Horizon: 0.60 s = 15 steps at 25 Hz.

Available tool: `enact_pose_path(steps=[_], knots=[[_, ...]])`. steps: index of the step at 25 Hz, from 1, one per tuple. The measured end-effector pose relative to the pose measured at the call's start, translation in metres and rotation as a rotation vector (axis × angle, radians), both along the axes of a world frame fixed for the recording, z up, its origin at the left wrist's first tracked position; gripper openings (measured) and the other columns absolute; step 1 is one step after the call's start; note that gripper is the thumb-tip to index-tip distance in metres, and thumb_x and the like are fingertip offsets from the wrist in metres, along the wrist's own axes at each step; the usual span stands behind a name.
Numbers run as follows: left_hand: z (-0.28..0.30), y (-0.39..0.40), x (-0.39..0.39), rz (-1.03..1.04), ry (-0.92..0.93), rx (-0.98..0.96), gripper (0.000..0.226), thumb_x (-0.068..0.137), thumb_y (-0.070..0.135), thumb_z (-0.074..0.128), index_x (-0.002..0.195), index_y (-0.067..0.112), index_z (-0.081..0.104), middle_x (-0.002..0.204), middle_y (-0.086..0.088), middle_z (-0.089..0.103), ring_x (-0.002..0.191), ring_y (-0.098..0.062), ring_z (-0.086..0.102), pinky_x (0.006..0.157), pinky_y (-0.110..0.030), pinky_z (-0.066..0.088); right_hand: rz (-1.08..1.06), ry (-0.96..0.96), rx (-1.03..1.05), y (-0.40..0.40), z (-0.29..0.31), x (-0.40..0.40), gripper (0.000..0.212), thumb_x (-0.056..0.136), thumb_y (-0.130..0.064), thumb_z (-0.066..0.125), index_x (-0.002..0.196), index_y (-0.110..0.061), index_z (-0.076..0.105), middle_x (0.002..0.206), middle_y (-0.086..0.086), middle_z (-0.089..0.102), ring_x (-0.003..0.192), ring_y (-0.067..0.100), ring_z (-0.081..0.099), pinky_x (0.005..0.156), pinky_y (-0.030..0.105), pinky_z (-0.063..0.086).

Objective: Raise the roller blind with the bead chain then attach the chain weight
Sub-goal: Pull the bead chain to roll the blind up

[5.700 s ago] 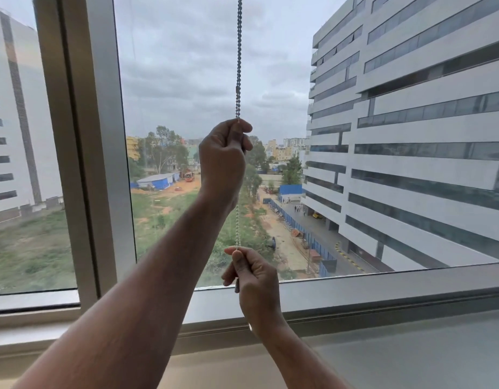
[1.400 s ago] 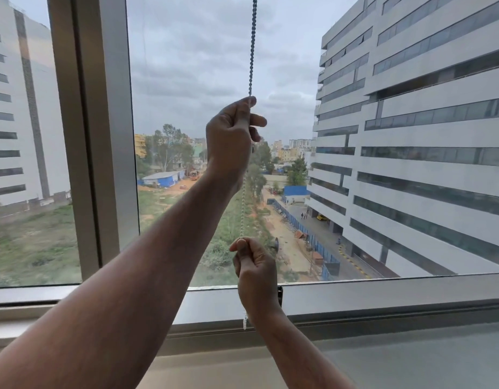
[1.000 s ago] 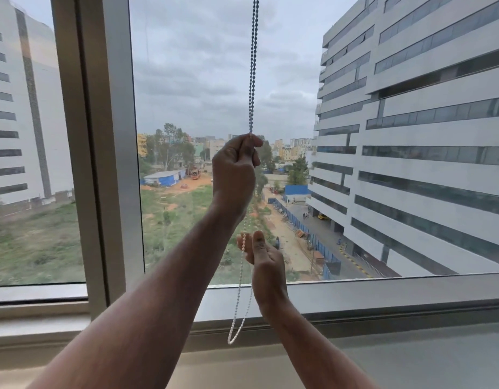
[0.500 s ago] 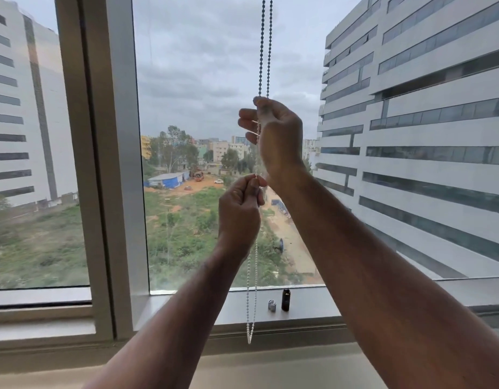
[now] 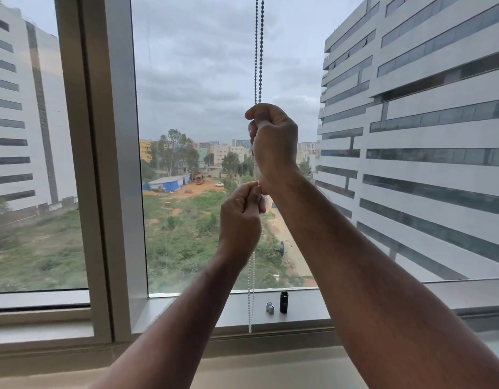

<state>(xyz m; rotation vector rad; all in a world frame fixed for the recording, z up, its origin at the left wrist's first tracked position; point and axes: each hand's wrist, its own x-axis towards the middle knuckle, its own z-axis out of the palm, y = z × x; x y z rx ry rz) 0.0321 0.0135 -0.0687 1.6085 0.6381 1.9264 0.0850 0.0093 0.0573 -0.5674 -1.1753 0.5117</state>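
Observation:
The bead chain [image 5: 259, 51] hangs as two strands in front of the window glass, and its loop ends near the sill. My right hand [image 5: 273, 141] is the upper one, closed around the chain at mid-window height. Just below it, my left hand [image 5: 240, 220] pinches the chain between thumb and fingers. A small black cylinder, the chain weight [image 5: 283, 302], stands upright on the window sill [image 5: 383, 293]. Beside it sits a small silver piece [image 5: 270, 308]. The roller blind itself is out of view above.
A thick grey window frame post [image 5: 102, 164] rises left of the chain. Tall office buildings, trees and open ground show through the glass. A flat ledge [image 5: 270, 369] runs below the sill.
My right hand went from low on the chain to above my left hand and closed on it. My left hand dropped lower. The view shifted, showing the weight on the sill.

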Motion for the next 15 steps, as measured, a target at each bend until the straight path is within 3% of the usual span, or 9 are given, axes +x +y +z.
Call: enact_pose_path(steps=[6, 11, 15], knots=[[0.0, -0.003, 0.008, -0.006, 0.001, 0.004, 0.04, 0.107, 0.006, 0.049, 0.074, 0.023, 0.065, 0.06, 0.005, 0.047, 0.048, -0.004, 0.034, 0.048, -0.021, 0.028, -0.018, -0.016, -0.002, -0.003, -0.001, 0.01, 0.031, 0.098, 0.002, 0.047, 0.081, -0.012, 0.07, 0.055, -0.004, 0.047, 0.04, 0.003, 0.035, 0.04, 0.019, 0.028], [-0.001, -0.002, 0.014, 0.016, -0.019, -0.022, 0.028, 0.107, 0.01, 0.05, 0.088, 0.0, 0.067, 0.06, 0.007, 0.048, 0.048, -0.005, 0.035, 0.048, -0.024, 0.029, 0.006, -0.056, -0.032, -0.007, -0.005, 0.019, 0.036, 0.097, 0.005, 0.044, 0.079, -0.015, 0.069, 0.056, -0.003, 0.052, 0.045, 0.009, 0.038, 0.046, 0.024, 0.031], [0.005, -0.004, 0.017, -0.005, -0.062, -0.066, 0.026, 0.107, 0.012, 0.053, 0.091, 0.013, 0.072, 0.057, 0.009, 0.05, 0.047, -0.007, 0.034, 0.046, -0.026, 0.027, 0.094, -0.094, -0.053, -0.013, -0.014, 0.028, 0.025, 0.103, 0.0, 0.046, 0.088, -0.006, 0.066, 0.063, 0.005, 0.059, 0.044, 0.01, 0.047, 0.043, 0.023, 0.041]])
